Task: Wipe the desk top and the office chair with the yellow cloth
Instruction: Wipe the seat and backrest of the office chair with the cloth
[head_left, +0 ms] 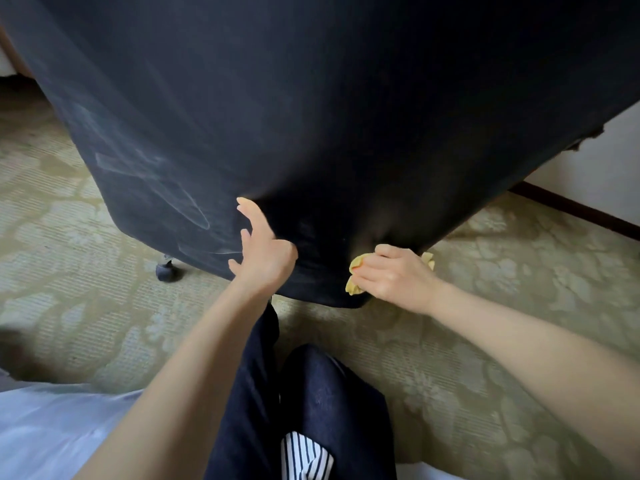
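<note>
Against the lower edge of the big black fabric-covered office chair (346, 116), the right hand (394, 277) is pressing a crumpled yellow cloth (354, 287). Its fingers (369, 273) are curling round the cloth and gripping it, with yellow corners sticking out on both sides of the hand. Just beside it, the left hand (265, 252) is resting on the same black surface, its fingers (247, 211) lying straight and spread, grasping nothing. A dark round caster (166, 270) is showing beneath the chair's left edge, standing on pale green flower-patterned carpet (502, 306). Dark blue trouser legs (329, 393) are filling the bottom middle of the view.
</note>
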A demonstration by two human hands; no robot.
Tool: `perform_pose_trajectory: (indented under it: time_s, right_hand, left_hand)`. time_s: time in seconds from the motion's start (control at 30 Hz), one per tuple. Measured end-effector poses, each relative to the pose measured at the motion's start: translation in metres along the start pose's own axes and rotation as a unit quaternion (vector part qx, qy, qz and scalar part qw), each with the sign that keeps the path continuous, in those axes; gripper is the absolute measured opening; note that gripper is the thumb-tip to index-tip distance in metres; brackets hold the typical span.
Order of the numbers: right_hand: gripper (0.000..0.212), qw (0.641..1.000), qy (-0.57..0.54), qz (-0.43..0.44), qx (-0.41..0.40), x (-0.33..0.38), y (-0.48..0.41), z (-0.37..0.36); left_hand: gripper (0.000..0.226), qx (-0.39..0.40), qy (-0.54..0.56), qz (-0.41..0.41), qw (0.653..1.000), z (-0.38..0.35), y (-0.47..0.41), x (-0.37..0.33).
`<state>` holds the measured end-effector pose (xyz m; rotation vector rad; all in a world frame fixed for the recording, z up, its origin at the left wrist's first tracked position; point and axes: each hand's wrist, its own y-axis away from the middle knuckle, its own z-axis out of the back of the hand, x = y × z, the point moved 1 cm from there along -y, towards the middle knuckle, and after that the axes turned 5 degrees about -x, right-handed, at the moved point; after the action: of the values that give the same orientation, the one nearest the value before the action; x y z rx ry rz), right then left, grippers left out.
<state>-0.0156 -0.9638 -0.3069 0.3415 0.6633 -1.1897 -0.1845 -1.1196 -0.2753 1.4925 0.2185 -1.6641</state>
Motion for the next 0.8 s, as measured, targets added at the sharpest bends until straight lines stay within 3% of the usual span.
perform_pose_trajectory:
  time_s: [0.1,0.2,0.47,0.63,0.8]
  right_hand:
    - [0.014,0.993,0.017,0.028,0.110,0.012,0.007,-0.022]
    - [0.018,0.992,-0.012,0.069,0.101,0.002,-0.001,-0.014]
    - [0.022,0.984,0.103,0.084,-0.120,-0.048,-0.047,0.049]
    - [0.020,0.962,0.124,0.019,-0.243,-0.084,-0.097,0.097]
    - [0.018,0.947,0.123,-0.003,-0.298,-0.090,-0.129,0.108]
  left_hand:
    - [0.096,-0.005,-0.014,0.001,1.000,-0.003,0.008,-0.005]
    - [0.097,-0.012,-0.018,-0.003,1.000,-0.007,0.010,-0.005]
    - [0.099,0.006,0.001,-0.049,0.999,0.005,0.006,0.008]
    - [0.097,0.019,0.006,-0.069,0.997,0.020,0.011,0.015]
    - [0.096,0.000,-0.020,-0.093,0.995,0.037,0.014,0.029]
